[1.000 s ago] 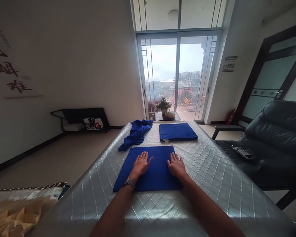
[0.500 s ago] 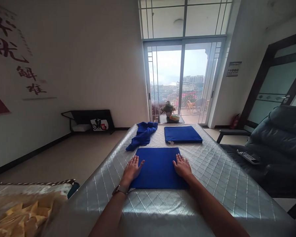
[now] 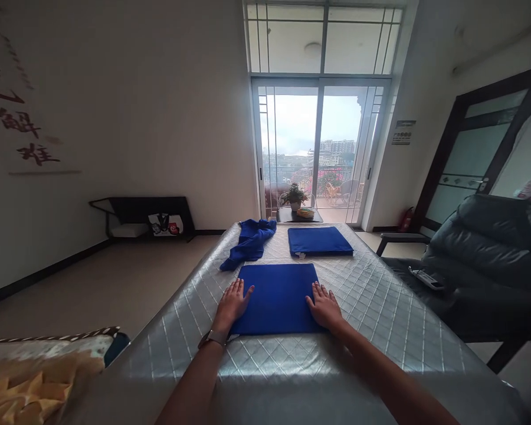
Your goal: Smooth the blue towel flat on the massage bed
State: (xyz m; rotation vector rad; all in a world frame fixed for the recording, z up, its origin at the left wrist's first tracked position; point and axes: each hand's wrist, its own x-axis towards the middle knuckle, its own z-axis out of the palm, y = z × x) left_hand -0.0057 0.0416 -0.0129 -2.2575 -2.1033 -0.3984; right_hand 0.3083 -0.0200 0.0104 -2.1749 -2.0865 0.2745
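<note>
A flat folded blue cloth (image 3: pixel 276 300) lies on the silver quilted table cover (image 3: pixel 278 360). My left hand (image 3: pixel 232 304) rests flat along its left edge, thumb spread away from the fingers. On the opposite edge, my right hand (image 3: pixel 324 305) lies flat with its fingers stretched out. Neither hand grips anything. Beyond the cloth, to the right, sits a stack of folded blue cloth (image 3: pixel 320 241) with a small white tag at its near edge. A crumpled blue cloth (image 3: pixel 250 242) lies to the far left.
Right of the table stands a dark padded armchair (image 3: pixel 482 260) with a white device (image 3: pixel 427 277) on its seat. A potted plant (image 3: pixel 295 197) is on a small stand past the far edge. Yellowish folded material (image 3: pixel 24 392) lies at the lower left.
The camera view has turned slightly right, so everything appears shifted left. My right hand has slid a little nearer along the cloth's edge. Both hands remain flat on the cloth.
</note>
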